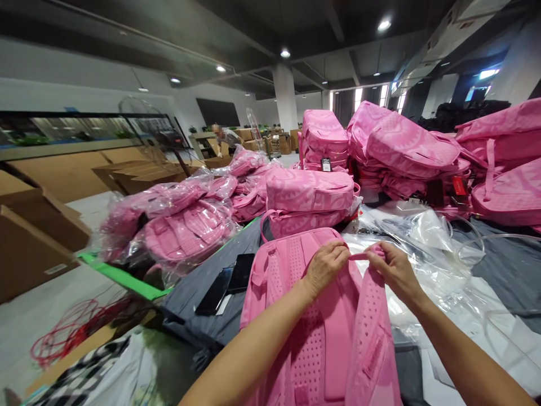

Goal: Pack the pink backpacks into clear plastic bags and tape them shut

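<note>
A pink backpack (308,327) lies in front of me with its perforated back panel and shoulder straps facing up. My left hand (327,268) is closed at the top right edge of the bag, its fingertips pinching one end of a narrow pink strap (358,256). The strap runs taut to my right hand (391,268), which grips it between thumb and fingers. Below my right hand hangs the right shoulder strap (372,338), wide and dotted with holes. Behind the bag's top sits another pink backpack (310,189).
Pink backpacks in clear plastic (190,225) are heaped to the left, beside a green edge (127,276). More backpacks (406,141) are stacked at the back right. Two dark phones (215,293) lie left of the bag. Loose clear plastic (431,248) covers the right side. A person (224,138) is far off.
</note>
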A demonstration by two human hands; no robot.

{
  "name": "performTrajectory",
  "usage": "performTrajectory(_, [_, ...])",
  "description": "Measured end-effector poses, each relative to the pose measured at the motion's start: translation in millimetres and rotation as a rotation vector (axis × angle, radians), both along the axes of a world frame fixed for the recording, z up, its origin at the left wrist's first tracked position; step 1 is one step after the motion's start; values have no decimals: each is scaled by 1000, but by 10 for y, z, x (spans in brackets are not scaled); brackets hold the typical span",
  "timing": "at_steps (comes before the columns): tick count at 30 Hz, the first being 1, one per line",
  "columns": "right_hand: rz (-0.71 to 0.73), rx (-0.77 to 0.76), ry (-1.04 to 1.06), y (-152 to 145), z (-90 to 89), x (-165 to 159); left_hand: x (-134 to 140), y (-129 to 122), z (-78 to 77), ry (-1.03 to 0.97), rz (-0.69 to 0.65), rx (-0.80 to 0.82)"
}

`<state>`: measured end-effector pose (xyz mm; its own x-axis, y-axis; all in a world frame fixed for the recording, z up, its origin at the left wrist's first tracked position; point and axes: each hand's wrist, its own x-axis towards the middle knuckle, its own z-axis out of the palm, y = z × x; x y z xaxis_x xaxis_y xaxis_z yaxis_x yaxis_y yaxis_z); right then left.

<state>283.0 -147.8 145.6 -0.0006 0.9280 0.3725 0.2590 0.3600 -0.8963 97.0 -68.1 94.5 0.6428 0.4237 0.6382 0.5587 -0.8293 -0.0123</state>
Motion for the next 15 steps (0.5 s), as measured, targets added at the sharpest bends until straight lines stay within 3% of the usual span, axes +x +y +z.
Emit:
performTrajectory(6, [-31, 88, -43, 119, 87, -24, 27, 137, 86, 106, 151, -170])
performTrajectory(9, [-15, 63, -44, 132, 29, 2, -13, 195, 103, 100, 106, -273])
performTrajectory(15, [-40, 50, -27, 186, -9, 121, -95, 314, 296, 139, 71, -268])
